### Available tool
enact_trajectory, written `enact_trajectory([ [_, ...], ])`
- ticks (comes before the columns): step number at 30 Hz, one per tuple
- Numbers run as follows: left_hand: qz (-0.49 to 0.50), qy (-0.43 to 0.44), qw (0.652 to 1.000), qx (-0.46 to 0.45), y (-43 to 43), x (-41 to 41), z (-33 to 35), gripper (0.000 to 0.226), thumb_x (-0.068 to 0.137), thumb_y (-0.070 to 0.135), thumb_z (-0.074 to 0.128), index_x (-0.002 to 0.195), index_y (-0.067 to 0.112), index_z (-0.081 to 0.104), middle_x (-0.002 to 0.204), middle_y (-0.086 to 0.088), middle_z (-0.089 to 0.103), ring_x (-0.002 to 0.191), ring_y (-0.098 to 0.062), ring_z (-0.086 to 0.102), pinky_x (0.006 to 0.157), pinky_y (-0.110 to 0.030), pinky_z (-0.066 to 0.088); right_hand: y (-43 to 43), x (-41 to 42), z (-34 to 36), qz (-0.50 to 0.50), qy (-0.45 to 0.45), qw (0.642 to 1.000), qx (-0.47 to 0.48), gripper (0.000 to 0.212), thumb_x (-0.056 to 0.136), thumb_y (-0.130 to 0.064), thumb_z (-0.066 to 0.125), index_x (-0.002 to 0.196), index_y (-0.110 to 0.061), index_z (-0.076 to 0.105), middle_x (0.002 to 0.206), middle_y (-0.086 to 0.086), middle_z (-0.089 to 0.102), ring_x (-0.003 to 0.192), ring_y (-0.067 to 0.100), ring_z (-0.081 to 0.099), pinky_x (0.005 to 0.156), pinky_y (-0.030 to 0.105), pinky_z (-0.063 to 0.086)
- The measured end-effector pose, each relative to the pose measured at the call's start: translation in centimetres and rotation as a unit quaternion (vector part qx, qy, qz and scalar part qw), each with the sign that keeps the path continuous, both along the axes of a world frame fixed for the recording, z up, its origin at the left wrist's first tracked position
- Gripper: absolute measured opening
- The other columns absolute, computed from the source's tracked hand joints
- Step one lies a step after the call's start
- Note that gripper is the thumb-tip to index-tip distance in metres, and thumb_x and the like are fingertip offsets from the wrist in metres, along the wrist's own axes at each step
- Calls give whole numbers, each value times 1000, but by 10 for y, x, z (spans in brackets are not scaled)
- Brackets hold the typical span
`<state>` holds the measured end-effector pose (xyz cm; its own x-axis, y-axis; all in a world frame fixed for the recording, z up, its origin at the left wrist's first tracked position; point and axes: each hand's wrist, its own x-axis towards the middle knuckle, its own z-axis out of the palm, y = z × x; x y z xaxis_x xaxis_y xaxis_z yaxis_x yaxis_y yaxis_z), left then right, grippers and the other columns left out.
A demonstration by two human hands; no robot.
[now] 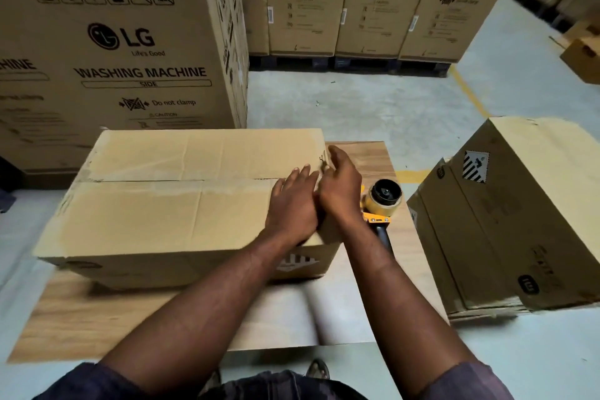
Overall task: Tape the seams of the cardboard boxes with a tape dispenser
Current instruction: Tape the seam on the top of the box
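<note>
Atop the closed cardboard box point(162, 208), contents hidden: left hand point(292, 204) flat, grip released; right hand point(341, 187), grip unclear.

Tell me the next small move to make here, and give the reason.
Probably reach the right hand to the tape dispenser and grip its handle. It lies on the table just right of the box, in neither hand, while both hands sit at the right end of the top seam, which looks untaped. The left hand lies flat on the box.

Your wooden table point(97, 312) carries the cardboard box point(162, 211) under your left hand point(292, 204), with the tape dispenser point(381, 201) lying just right of your right hand point(341, 191).
</note>
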<state>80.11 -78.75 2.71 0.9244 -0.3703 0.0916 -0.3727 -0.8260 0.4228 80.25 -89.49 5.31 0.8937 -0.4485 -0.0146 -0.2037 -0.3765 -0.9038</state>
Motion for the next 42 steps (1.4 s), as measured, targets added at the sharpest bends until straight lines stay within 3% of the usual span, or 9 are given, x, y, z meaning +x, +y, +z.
enact_trajectory([
  [3, -75, -17, 996, 42, 20, 5, 3, 61, 94, 28, 52, 153, 23, 36, 154, 1, 42, 145, -19, 32, 122, -39, 15, 27, -6, -5, 144, -4, 985, -95, 49, 107, -23, 47, 154, -9, 43, 157, 10, 45, 146, 21, 40, 116, 24, 28],
  [6, -112, -11, 992, 64, 47, 10, 3, 57, 103, 38, 38, 158, 29, 24, 162, 7, 30, 152, -14, 16, 123, -53, 0, 31, -6, -18, 174, 35, 965, -195, 63, 109, -47, 31, 156, -6, 38, 164, 13, 33, 153, 24, 27, 124, 33, 19],
  [12, -14, -1, 1000, 16, 194, 32, -3, 50, 106, 41, 36, 155, 33, 33, 162, 16, 27, 151, -6, 18, 122, -36, 13, 44, -1, -30, 178, 100, 908, -365, 77, 105, -58, 21, 162, -6, 17, 170, 11, 9, 158, 25, 6, 128, 40, 8],
  [19, -61, -1, 998, 28, 190, 32, 0, 51, 105, 32, 36, 155, 23, 34, 163, 3, 29, 152, -15, 20, 125, -41, 9, 141, 7, -8, 199, 60, 928, -310, 58, 102, -17, 40, 157, -2, 29, 167, 18, 22, 155, 33, 19, 127, 48, 13],
  [22, -90, 10, 996, -7, 211, 34, 4, 51, 105, 31, 36, 155, 25, 34, 162, 8, 29, 151, -8, 20, 125, -36, 9, 170, 6, -15, 262, 52, 917, -295, 54, 107, -26, 35, 159, -12, 30, 167, 8, 27, 156, 24, 19, 126, 49, 7],
  [33, 13, -31, 997, -64, 396, 66, 5, 37, 98, 22, 59, 135, 23, 63, 141, 6, 58, 136, -11, 49, 114, -38, 39, 203, 11, -20, 95, 114, 930, -336, 58, 104, -37, 36, 155, -7, 34, 168, 10, 23, 156, 25, 16, 125, 49, 6],
  [37, 0, -20, 999, -47, 391, 57, 2, 42, 101, 29, 55, 143, 24, 56, 152, 7, 47, 144, -15, 37, 119, -42, 28, 283, 17, -13, 193, 88, 922, -323, 62, 103, -44, 40, 152, -6, 35, 168, 14, 21, 156, 30, 13, 125, 56, 6],
  [40, 0, 2, 993, -114, 406, 54, -1, 38, 99, 32, 60, 137, 28, 61, 151, 9, 49, 144, -11, 36, 121, -40, 27, 323, 13, -18, 303, 72, 880, -358, 67, 100, -55, 39, 153, -14, 34, 170, 8, 15, 157, 32, 5, 123, 61, 2],
  [42, 37, 23, 981, -187, 419, 54, -1, 36, 93, 29, 70, 129, 27, 67, 147, 7, 53, 139, -9, 43, 118, -36, 34, 319, 11, -16, 283, 50, 899, -331, 55, 100, -52, 42, 140, -16, 46, 166, 7, 27, 155, 29, 16, 123, 57, 9],
])
